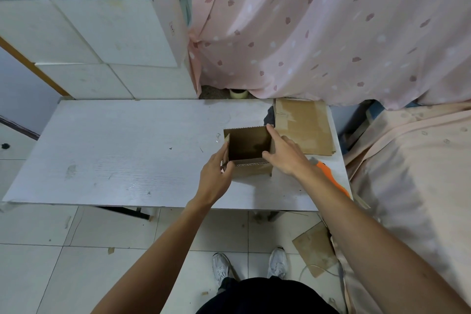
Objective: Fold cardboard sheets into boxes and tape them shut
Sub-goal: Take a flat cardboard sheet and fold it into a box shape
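Observation:
A small brown cardboard box (248, 146) stands open-topped on the white table (127, 150), right of its middle. My left hand (216, 176) grips the box's near-left corner, fingers curled round the left wall. My right hand (283, 153) holds the right wall, index finger stretched along its top edge to the far corner and thumb hooked inside. A stack of flat cardboard sheets (304, 127) lies just behind my right hand. A roll of tape (238, 93) sits on the floor beyond the table's far edge.
An orange-handled tool (331, 177) lies at the table's right edge, partly under my right forearm. White foam blocks (109, 33) are stacked at the back left. A pink curtain (331, 33) hangs behind. Cardboard scrap (314, 247) lies on the tiled floor.

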